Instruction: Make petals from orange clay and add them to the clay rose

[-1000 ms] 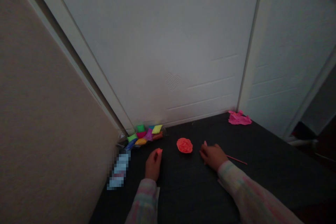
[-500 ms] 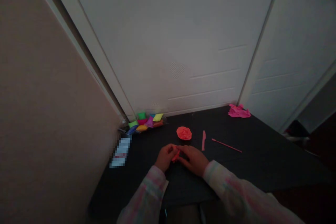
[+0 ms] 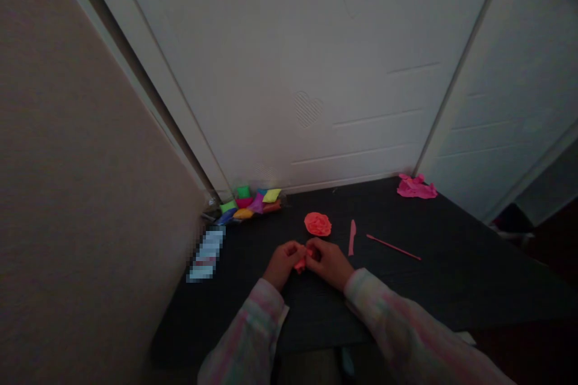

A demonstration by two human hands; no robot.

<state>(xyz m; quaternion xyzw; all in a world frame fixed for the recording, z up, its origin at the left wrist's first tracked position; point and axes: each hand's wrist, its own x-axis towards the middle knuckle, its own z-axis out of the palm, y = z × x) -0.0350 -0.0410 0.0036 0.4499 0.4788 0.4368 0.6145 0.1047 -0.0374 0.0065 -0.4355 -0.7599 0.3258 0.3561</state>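
Between my two hands is a small piece of coral-coloured modelling clay (image 3: pixel 300 264), partly covered by the fingers. My left hand (image 3: pixel 283 261) grips it from the left, thumb and fingers closed. From the other side, my right hand (image 3: pixel 329 261) pinches the same piece with thumb and fingertips. Just beyond the hands lies a round coral clay flower (image 3: pixel 318 224) with ruffled layers. To the right of it are a pink plastic clay knife (image 3: pixel 352 237) and a thin pink stick tool (image 3: pixel 394 247), both flat on the dark table (image 3: pixel 253 307).
At the back left, several coloured clay packets (image 3: pixel 244 214) lie in clear plastic. A blurred-out pale item (image 3: pixel 208 254) is by the left edge. Some pink clay (image 3: pixel 416 186) sits at the back right. A white panel (image 3: pixel 289 72) rises behind the table, and a wall (image 3: pixel 90 222) borders the left.
My right hand's fingers have drawn in from lying across the clay to a tighter pinch at its top right. The view has shifted slightly.
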